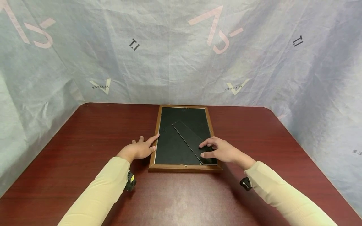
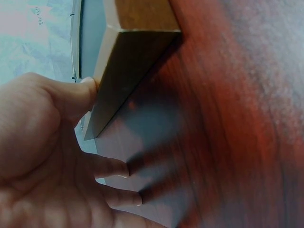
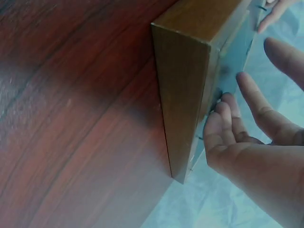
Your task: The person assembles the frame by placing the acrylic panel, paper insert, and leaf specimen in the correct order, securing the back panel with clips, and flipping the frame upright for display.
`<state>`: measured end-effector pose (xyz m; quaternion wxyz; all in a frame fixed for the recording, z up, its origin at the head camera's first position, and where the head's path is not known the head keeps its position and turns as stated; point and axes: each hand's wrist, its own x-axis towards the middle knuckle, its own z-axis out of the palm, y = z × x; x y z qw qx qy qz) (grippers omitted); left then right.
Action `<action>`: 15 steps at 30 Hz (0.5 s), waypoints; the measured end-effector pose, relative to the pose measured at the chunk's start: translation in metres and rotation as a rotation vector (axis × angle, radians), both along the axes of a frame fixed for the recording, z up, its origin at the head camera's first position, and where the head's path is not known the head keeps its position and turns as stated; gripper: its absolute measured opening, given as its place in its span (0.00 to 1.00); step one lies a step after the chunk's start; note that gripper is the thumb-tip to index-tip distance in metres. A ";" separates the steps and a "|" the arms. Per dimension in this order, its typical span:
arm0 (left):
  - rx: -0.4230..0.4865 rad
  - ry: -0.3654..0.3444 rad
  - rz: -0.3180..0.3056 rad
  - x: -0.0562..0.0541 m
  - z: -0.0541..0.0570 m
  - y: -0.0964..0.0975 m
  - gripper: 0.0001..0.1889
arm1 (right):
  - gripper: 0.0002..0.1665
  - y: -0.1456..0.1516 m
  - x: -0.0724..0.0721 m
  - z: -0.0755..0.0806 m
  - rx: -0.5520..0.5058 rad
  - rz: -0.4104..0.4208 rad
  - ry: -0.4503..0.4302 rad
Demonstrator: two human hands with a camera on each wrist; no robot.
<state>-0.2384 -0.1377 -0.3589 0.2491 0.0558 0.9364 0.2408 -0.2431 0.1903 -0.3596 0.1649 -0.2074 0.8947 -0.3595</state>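
A wooden picture frame point(image 1: 185, 168) lies back side up, its black backing board point(image 1: 172, 147) facing the ceiling. Slanting across that board is a flat black easel stand point(image 1: 190, 135). At the frame's left side, my left hand point(image 1: 139, 149) has its fingers spread, fingertips right at the edge. In the left wrist view the thumb point(image 2: 88, 92) rests against the wooden rim. My right hand point(image 1: 223, 150) is over the lower right of the backing, close to the wide end of the stand, its fingers loosely bent and thumb apart. The frame's front is hidden underneath.
The frame lies on a reddish-brown wooden table point(image 1: 99, 131), near its far edge. Behind and at both sides hangs a pale printed cloth point(image 1: 169, 62). Black bands point(image 1: 130, 182) sit at both wrists, below light sleeves.
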 end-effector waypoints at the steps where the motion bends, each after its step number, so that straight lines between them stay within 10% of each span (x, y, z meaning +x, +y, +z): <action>1: 0.003 -0.002 0.000 0.000 0.000 0.000 0.32 | 0.20 0.001 0.000 0.001 -0.016 -0.001 0.011; 15: 0.013 -0.007 -0.001 0.000 0.001 -0.001 0.32 | 0.17 0.019 -0.019 0.005 -0.090 -0.175 0.093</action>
